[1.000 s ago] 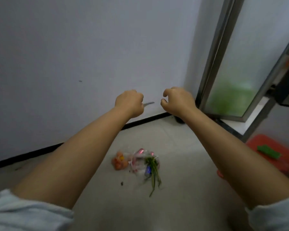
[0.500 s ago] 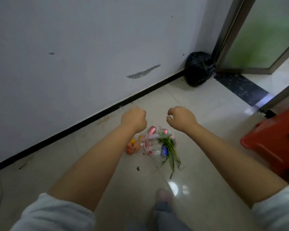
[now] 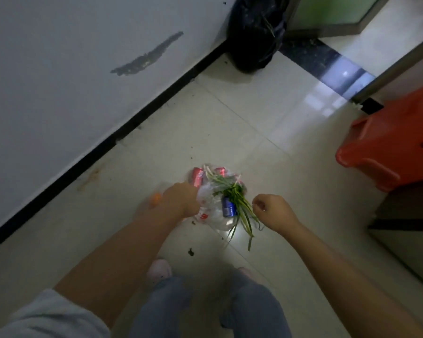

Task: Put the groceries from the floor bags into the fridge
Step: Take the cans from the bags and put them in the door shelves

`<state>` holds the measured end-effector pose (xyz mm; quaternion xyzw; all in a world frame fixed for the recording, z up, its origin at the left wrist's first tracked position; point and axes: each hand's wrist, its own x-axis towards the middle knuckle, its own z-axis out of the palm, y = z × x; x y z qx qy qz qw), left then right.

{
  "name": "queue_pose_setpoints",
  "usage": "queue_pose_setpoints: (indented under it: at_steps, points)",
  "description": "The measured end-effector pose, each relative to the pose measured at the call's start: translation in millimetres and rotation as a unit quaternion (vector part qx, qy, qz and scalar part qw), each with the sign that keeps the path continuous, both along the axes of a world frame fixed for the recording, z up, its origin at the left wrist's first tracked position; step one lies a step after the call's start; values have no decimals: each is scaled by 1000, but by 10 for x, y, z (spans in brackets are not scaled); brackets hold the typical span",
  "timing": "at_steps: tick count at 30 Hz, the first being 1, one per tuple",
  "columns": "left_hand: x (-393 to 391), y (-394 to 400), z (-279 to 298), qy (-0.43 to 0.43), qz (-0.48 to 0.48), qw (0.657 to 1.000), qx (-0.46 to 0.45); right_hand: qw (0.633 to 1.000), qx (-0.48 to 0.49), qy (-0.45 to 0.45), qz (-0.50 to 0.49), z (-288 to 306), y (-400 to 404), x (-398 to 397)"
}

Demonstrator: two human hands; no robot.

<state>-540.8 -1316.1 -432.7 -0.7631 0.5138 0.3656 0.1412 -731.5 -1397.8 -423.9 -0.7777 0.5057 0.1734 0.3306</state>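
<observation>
At the bottom of the frame the person's knees bend toward the floor, likely to reach down. Just above, mid-frame, the left hand (image 3: pixel 181 200) and right hand (image 3: pixel 272 212) are both clenched and hold nothing, flanking the clear bag (image 3: pixel 211 211) of cans and greens, probably to grab it. A black bag (image 3: pixel 255 32) sits top centre.

Probably a home: tiled floor (image 3: pixel 242 123), red plastic stool (image 3: pixel 386 152), doorway.

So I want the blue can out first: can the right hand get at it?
Probably yes: the right hand is beside the blue can, with only green stalks lying across it.
</observation>
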Motion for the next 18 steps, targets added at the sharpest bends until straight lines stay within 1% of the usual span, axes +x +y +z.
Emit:
queue_pose_setpoints:
  at_steps: [5, 8, 11, 13, 15, 17, 18]
  points:
    - [123, -289, -1563, 31, -36, 999, 9, 999, 5, 28, -41, -1543, -38, 192]
    - [95, -367, -2673, 32, -67, 997, 25, 999, 11, 47, -19, -2566, -63, 286]
    - [50, -425, -3656, 19, -99, 995, 20, 996, -6, 84, -4, -3441, -76, 274]
    - [33, -499, -4176, -8, -116, 993, 9, 995, -8, 96, -1, -3950, -63, 231]
    - [37, -613, -4590, -56, -124, 990, -27, 996, -17, 91, -6, -4413, -56, 195]
    - [63, -673, -4859, -95, -120, 986, -70, 993, -30, 112, 16, -4767, -34, 205]
    - [86, -679, -4947, -109, -120, 983, -90, 991, -53, 123, 17, -4914, -24, 222]
